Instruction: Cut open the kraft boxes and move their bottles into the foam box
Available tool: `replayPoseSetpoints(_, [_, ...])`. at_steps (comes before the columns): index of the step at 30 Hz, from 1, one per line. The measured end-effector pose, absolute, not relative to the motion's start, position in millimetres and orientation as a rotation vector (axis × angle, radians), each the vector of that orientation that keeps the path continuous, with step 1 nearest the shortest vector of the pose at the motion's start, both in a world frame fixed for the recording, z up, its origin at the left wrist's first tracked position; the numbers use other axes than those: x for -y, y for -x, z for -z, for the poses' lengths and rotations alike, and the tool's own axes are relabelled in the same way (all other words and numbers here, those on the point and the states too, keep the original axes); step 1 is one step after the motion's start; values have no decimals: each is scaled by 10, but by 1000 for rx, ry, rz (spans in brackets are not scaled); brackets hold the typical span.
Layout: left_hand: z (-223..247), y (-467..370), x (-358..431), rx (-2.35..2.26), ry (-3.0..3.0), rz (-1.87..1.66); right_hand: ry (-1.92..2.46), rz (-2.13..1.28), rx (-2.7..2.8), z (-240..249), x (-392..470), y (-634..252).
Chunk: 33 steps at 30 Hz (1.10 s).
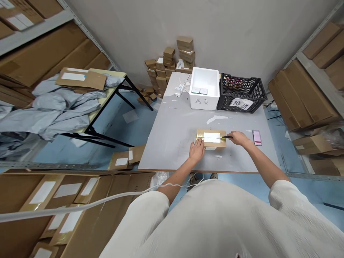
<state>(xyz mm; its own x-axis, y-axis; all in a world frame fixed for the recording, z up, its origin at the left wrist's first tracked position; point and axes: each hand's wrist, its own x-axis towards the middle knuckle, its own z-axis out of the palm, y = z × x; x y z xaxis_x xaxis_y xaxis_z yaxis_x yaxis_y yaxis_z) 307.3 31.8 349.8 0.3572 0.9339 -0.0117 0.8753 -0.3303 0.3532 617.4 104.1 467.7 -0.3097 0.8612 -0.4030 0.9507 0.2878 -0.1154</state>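
Note:
A small cardboard box (223, 144) with shiny yellowish tape and a white label (212, 135) lies on the grey table (177, 143) in front of me. My left hand (197, 149) grips its near left corner, fingers over the top. From the right, my right hand (238, 138) is closed around a slim black cutter (227, 137). The cutter's tip points left and reaches the right end of the box top, by the tape and label; the blade itself is too small to make out. To the right of that hand lies a phone (257, 137) with a lit pinkish screen.
At the table's back stand a white foam box (203, 104) and a black plastic crate (242, 94) beside a white device (179, 90). Grey parcels (51, 102) cover a side table on the left. Stacked cartons (185, 53) line the wall. A white cable (118, 195) crosses near my left arm.

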Motion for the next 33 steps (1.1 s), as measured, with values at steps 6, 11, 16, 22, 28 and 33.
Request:
replayPoseSetpoints(6, [-3508,-3126,-311,-1649,-2348,-258,-1708,458,-2243,-4691,-942,-6525])
replayPoseSetpoints(11, [-3586,-3189,-311,-1698,-2341,-175,-1724,416,-2241,-4726,-862,-6858])
replayPoseSetpoints(16, [-3720,-3337,-377,-1744,-2326,-181,-1882,489,-2274,-4574,-744,-7199])
replayPoseSetpoints(22, [-3841,-3758,-649,-1489,-2419,-128,-2054,758,-2392,-4292,-636,-7308])
replayPoseSetpoints(28, [-3851,-4033,-917,-1327,-2463,112,-2167,1037,-2364,-4179,-590,-7275])
replayPoseSetpoints(33, [-3804,-4077,-949,-1334,-2480,173,-2202,1111,-2357,-4059,-624,-7267])
